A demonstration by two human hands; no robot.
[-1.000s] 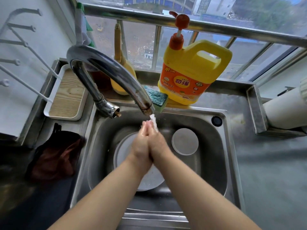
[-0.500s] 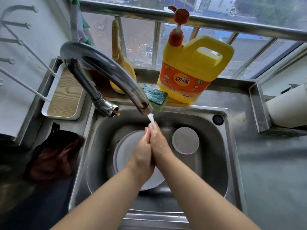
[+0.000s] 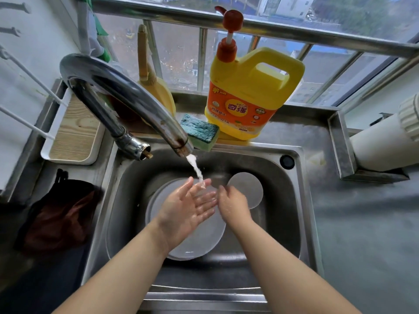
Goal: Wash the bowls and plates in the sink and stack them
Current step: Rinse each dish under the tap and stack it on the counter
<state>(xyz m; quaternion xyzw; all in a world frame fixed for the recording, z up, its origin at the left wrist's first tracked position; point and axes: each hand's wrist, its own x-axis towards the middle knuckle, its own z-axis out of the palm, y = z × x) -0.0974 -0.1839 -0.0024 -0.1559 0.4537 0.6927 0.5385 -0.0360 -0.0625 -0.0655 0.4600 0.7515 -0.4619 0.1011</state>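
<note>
Two wet hands over the sink (image 3: pixel 292 200), left hand (image 3: pixel 184 209) palm up with fingers spread under tap water (image 3: pixel 195 167), right hand (image 3: pixel 233 203) loosely curled, holding nothing, large plate (image 3: pixel 195 243) and small plate (image 3: pixel 248 186) below, yellow bottle (image 3: pixel 251 91) labelled "KEON".

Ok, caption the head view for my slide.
Open left hand under running tap, right hand beside, above plates in sink.

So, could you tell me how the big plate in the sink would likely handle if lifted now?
The big plate is probably slippery: the water stream runs above it. It looks stiff and possibly breakable. Lying flat in the sink, its rim may be hard to grip.
</note>
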